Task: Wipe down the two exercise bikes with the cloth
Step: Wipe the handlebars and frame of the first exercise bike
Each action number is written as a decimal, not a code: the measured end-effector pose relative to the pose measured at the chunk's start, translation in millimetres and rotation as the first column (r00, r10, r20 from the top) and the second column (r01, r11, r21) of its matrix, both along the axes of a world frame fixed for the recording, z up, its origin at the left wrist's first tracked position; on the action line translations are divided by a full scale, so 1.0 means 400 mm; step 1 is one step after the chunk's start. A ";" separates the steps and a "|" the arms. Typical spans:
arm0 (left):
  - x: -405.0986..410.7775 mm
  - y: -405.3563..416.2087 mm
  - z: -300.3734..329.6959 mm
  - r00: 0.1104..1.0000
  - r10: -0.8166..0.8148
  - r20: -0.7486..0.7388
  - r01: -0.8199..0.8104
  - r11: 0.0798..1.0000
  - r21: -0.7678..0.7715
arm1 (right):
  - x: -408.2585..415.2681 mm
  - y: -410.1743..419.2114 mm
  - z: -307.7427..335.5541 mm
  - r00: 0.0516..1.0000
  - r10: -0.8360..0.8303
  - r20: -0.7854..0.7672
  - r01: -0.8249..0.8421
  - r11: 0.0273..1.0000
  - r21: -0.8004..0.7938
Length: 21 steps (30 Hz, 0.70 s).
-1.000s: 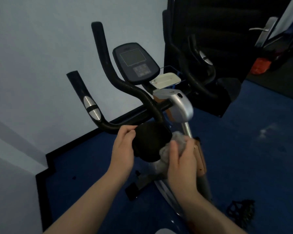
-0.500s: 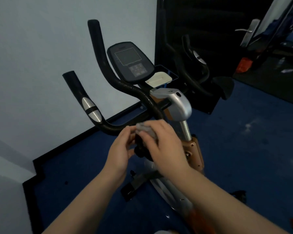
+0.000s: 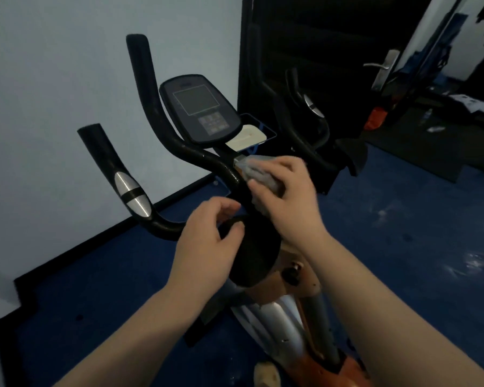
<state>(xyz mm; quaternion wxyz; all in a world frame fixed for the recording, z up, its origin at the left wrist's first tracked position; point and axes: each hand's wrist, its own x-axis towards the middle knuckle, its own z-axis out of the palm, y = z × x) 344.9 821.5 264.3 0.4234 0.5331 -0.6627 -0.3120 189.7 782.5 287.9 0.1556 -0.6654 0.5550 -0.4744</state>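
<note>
An exercise bike point(image 3: 285, 311) with an orange and silver frame stands right below me. Its black handlebars point(image 3: 148, 113) curve up around a dark console point(image 3: 199, 107). My right hand point(image 3: 285, 191) presses a grey cloth point(image 3: 259, 170) onto the silver head of the handlebar post, which the cloth hides. My left hand point(image 3: 207, 241) grips the edge of the black round seat point(image 3: 252, 252). A second bike point(image 3: 313, 127), all black, stands behind against the dark door.
A pale wall runs along the left with a black skirting point(image 3: 76, 255). The floor point(image 3: 403, 233) is blue, with pale smears at the right. An open door with a metal handle point(image 3: 383, 71) is at the upper right, clutter beyond it.
My right hand has carried the cloth up from beside the seat, over its front, onto the silver post head. My left hand has stayed at the seat's edge.
</note>
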 end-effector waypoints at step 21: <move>-0.055 0.014 0.012 0.797 0.488 0.357 -0.482 0.869 -0.112 | -0.051 -0.110 -0.127 0.896 0.403 -0.189 -0.431 0.890 -0.146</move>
